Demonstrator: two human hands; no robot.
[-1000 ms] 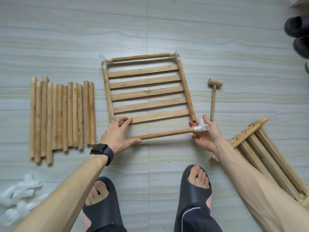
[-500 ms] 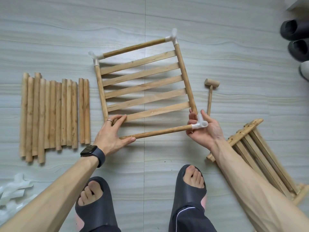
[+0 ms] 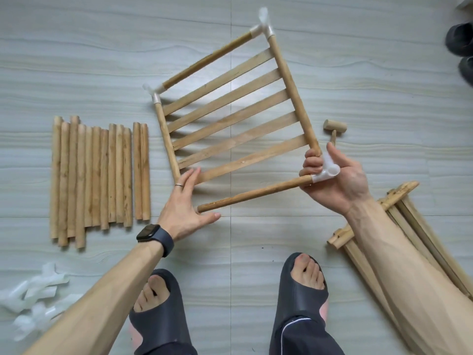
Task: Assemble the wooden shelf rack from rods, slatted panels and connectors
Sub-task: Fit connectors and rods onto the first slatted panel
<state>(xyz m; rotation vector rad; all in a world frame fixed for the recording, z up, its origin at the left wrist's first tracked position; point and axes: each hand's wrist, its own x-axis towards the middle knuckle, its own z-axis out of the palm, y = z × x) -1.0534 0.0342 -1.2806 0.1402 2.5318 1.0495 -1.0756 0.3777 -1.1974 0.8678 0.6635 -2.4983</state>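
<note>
A slatted panel (image 3: 230, 124) with a rod across its far end and white connectors (image 3: 263, 28) at both far corners is tilted, its right side turned away from me. My right hand (image 3: 337, 180) grips the near right corner, fingers curled round the side rod and the white connector (image 3: 326, 172) there. A near rod (image 3: 256, 193) runs left from that connector to a free end. My left hand (image 3: 184, 208) lies with straight fingers against the panel's near left corner, thumb just below the rod's free end.
Several loose rods (image 3: 102, 175) lie in a row at the left. Spare white connectors (image 3: 33, 298) sit at the bottom left. A small wooden mallet (image 3: 334, 128) lies right of the panel. More slatted panels (image 3: 409, 221) are stacked at the right. Dark shoes (image 3: 460, 39) stand far right.
The panel has swung counter-clockwise, its far right corner moving up and away. My right hand has kept the near right connector; my left hand stays at the near left corner.
</note>
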